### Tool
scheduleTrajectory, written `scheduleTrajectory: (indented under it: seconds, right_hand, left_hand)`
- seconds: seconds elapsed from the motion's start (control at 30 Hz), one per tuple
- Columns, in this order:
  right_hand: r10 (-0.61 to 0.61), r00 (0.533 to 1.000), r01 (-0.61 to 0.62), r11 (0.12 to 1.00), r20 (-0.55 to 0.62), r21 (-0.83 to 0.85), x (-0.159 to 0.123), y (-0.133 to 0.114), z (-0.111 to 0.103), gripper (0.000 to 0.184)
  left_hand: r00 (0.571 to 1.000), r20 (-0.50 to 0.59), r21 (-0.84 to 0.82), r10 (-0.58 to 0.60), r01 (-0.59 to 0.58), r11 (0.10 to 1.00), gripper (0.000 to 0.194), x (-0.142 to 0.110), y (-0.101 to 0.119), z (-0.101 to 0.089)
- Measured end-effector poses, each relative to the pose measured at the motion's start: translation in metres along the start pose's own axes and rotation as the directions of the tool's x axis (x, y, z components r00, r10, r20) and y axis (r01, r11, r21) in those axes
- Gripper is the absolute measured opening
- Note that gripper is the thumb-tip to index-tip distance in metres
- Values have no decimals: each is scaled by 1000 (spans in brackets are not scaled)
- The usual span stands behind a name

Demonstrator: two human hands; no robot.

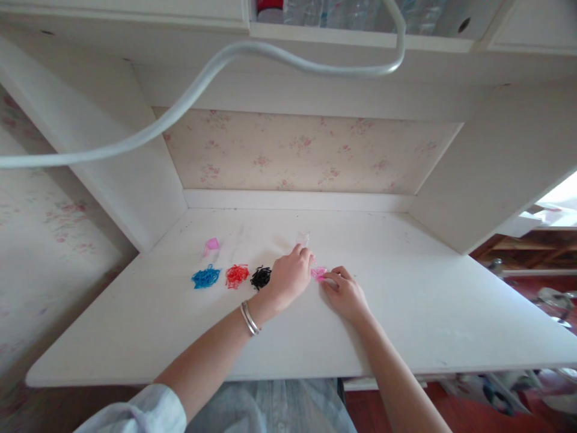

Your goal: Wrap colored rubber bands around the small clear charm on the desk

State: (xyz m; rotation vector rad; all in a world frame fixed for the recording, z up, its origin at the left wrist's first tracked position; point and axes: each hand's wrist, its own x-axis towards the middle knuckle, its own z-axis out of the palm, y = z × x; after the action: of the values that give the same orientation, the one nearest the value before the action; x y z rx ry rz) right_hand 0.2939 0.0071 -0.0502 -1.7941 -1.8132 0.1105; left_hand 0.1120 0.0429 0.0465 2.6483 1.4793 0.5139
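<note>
Both my hands rest on the white desk (406, 313) near its middle. My left hand (291, 278), with a silver bangle on the wrist, has its fingers curled round a small clear bag (303, 239) that sticks out above them. My right hand (345, 293) pinches a little pile of pink rubber bands (318, 273) lying between the two hands. Left of my left hand lie three small piles in a row: black bands (261, 276), red bands (237, 275), blue bands (206, 276).
A small pink piece (211, 244) lies behind the blue pile. A white hose (216, 66) hangs across the desk's alcove. A shelf above holds bottles (342, 12). Floral wallpaper backs the alcove. Clutter sits on the red floor (532, 300) at right.
</note>
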Motion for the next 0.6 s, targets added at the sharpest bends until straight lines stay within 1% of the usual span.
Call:
scheduleTrajectory:
  seconds: [0.17,0.23,0.4,0.6]
  right_hand:
    - [-96,995,97,995,42,-27,-1,-8,-2,30]
    - [-128,990,131,990,52,-48,-1,-12,-3,28]
    - [-124,992,124,992,9,-37,-1,-14,-1,30]
    - [-81,997,82,996,-10,43,-2,-8,1,30]
  left_hand:
    - [990,-137,-91,31,-44,995,31,29,-26,-19]
    - [986,-163,-120,45,-65,991,29,40,-33,-22]
    - [984,-168,-143,54,-79,986,27,59,-41,-23]
    - [988,-151,-131,17,-37,991,29,68,-42,-19]
